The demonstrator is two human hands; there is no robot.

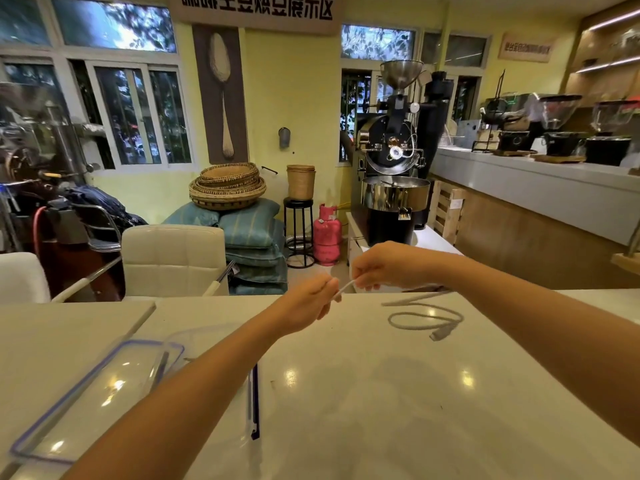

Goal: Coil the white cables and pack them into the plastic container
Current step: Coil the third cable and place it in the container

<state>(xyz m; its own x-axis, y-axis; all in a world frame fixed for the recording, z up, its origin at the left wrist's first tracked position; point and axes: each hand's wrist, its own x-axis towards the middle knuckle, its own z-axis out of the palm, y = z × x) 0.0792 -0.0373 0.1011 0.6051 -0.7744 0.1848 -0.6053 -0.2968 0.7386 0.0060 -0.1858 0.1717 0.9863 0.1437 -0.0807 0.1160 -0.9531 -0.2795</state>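
Observation:
A white cable point(426, 318) lies on the white table point(381, 393), partly looped, its plug end near the right. One short stretch of it is pulled taut between my two hands above the table's far edge. My left hand point(310, 301) pinches one end of that stretch. My right hand point(382, 266) pinches the other, and the cable trails from it down to the loop. The clear plastic container point(204, 348) stands at the left, mostly hidden behind my left forearm. Its blue-rimmed lid point(86, 400) lies flat beside it.
White chairs point(173, 259) stand behind the table's far edge. Stacked cushions, woven baskets, a pink gas cylinder point(326, 235) and a black coffee roaster point(394, 174) fill the background. A counter with grinders runs along the right.

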